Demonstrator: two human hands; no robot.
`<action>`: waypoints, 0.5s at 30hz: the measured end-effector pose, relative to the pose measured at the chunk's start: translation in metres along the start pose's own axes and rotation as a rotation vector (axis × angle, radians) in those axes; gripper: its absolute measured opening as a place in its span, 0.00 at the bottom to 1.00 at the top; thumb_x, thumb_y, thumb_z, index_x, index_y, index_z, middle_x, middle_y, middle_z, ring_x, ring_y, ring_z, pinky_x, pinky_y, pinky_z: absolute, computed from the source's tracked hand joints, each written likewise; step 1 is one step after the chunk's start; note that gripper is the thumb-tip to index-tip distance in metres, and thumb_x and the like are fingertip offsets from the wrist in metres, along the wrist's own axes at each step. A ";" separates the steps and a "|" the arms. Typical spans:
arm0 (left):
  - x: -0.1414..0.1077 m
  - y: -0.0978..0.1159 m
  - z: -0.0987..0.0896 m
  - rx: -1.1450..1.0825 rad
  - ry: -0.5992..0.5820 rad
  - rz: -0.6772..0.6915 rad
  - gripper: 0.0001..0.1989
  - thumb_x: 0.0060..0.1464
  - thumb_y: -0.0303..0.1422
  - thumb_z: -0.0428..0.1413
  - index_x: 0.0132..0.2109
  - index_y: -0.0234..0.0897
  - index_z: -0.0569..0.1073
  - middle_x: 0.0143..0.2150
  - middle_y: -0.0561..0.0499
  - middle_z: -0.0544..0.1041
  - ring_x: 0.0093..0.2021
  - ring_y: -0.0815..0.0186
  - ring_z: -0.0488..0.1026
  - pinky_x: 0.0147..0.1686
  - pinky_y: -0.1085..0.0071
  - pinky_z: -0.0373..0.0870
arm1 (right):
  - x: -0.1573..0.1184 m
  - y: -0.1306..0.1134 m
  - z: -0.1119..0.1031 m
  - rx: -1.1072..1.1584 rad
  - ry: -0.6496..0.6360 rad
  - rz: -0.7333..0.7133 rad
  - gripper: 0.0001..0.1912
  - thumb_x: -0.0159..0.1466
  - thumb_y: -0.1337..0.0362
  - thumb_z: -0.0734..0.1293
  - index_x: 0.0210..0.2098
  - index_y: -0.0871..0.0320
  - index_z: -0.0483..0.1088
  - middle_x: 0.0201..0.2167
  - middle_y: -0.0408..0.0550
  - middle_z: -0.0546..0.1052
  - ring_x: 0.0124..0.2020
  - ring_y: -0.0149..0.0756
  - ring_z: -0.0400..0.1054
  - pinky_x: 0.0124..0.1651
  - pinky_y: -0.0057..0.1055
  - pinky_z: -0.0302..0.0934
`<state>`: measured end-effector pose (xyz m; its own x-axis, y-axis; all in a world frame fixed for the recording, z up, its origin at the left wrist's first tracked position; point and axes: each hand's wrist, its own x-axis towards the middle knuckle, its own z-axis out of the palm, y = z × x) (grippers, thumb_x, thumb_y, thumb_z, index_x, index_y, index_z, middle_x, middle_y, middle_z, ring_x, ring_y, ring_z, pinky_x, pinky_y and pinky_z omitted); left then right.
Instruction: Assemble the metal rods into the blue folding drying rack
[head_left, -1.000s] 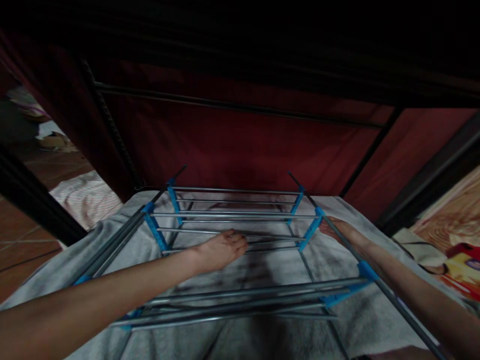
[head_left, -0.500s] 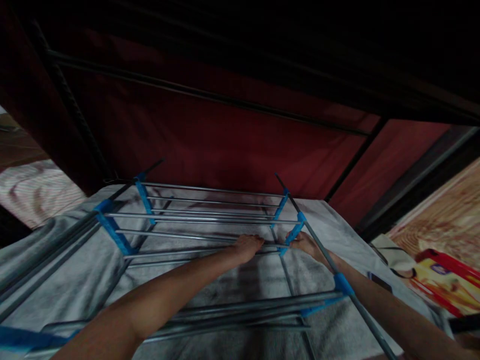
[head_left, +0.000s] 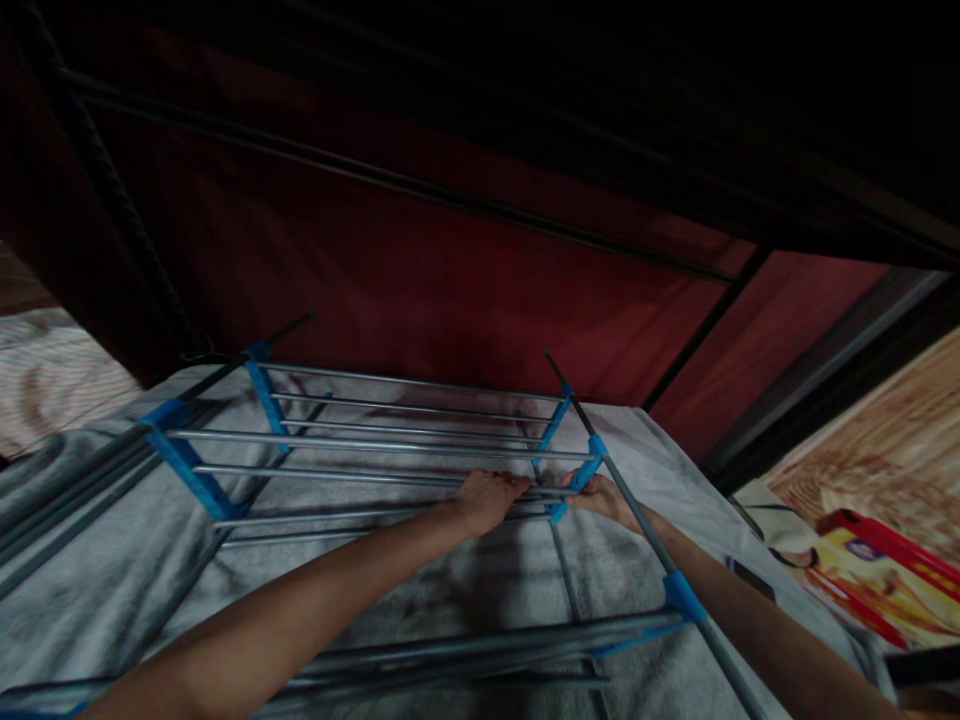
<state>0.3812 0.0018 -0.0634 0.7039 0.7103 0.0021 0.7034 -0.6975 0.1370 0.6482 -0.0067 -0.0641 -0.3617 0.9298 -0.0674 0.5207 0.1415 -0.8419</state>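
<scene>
A rack of grey metal tubes (head_left: 375, 444) with blue plastic connectors lies on a grey cloth. My left hand (head_left: 487, 500) has its fingers closed round a tube of the second tier, near that tier's right end. Just beside it, my right hand (head_left: 598, 500) pinches the lower part of the right blue connector (head_left: 587, 465), where the tube ends meet it. The right forearm passes under the long side pole (head_left: 637, 515). Nearer to me, several loose-looking tubes (head_left: 480, 652) run to another blue connector (head_left: 682, 597).
The grey cloth (head_left: 645, 450) spreads beneath the rack. Dark red panels (head_left: 450, 290) with black bars stand behind. At the right are a dark phone-like object (head_left: 750, 578), a red and yellow package (head_left: 889, 580) and a wood-patterned surface (head_left: 885, 450). Striped cloth (head_left: 60, 370) lies left.
The view has shifted slightly, and the rack's left side sits further left. My right hand has moved a little left, closer to my left hand, at the connector.
</scene>
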 end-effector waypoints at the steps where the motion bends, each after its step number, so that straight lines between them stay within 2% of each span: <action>1: 0.000 0.001 -0.001 0.018 0.002 -0.005 0.25 0.57 0.21 0.49 0.61 0.42 0.68 0.49 0.44 0.79 0.45 0.57 0.79 0.42 0.64 0.72 | -0.001 -0.002 -0.001 0.010 -0.002 0.002 0.15 0.57 0.49 0.70 0.37 0.51 0.70 0.30 0.41 0.76 0.36 0.40 0.74 0.45 0.37 0.69; 5: 0.000 0.006 -0.003 0.062 0.040 0.036 0.21 0.57 0.20 0.48 0.56 0.36 0.70 0.52 0.42 0.78 0.49 0.57 0.77 0.49 0.63 0.71 | -0.005 -0.015 -0.004 0.046 0.004 -0.003 0.18 0.58 0.49 0.71 0.43 0.50 0.69 0.38 0.44 0.78 0.43 0.42 0.74 0.50 0.39 0.68; 9: 0.003 0.013 -0.003 0.026 0.065 0.064 0.23 0.54 0.20 0.51 0.58 0.34 0.69 0.55 0.40 0.76 0.54 0.56 0.74 0.55 0.60 0.68 | -0.008 -0.027 -0.006 0.067 -0.031 0.018 0.19 0.57 0.48 0.71 0.41 0.50 0.69 0.39 0.47 0.79 0.45 0.46 0.75 0.52 0.43 0.68; 15: 0.034 0.042 -0.002 -0.115 0.047 0.067 0.25 0.58 0.22 0.47 0.62 0.37 0.67 0.55 0.41 0.76 0.52 0.58 0.76 0.50 0.64 0.71 | -0.006 -0.028 -0.004 0.109 -0.022 0.015 0.21 0.54 0.44 0.73 0.38 0.50 0.70 0.36 0.44 0.78 0.45 0.46 0.74 0.54 0.44 0.66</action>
<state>0.4340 -0.0031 -0.0556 0.7419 0.6677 0.0608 0.6368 -0.7301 0.2479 0.6390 -0.0147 -0.0380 -0.3722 0.9236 -0.0913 0.4398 0.0889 -0.8937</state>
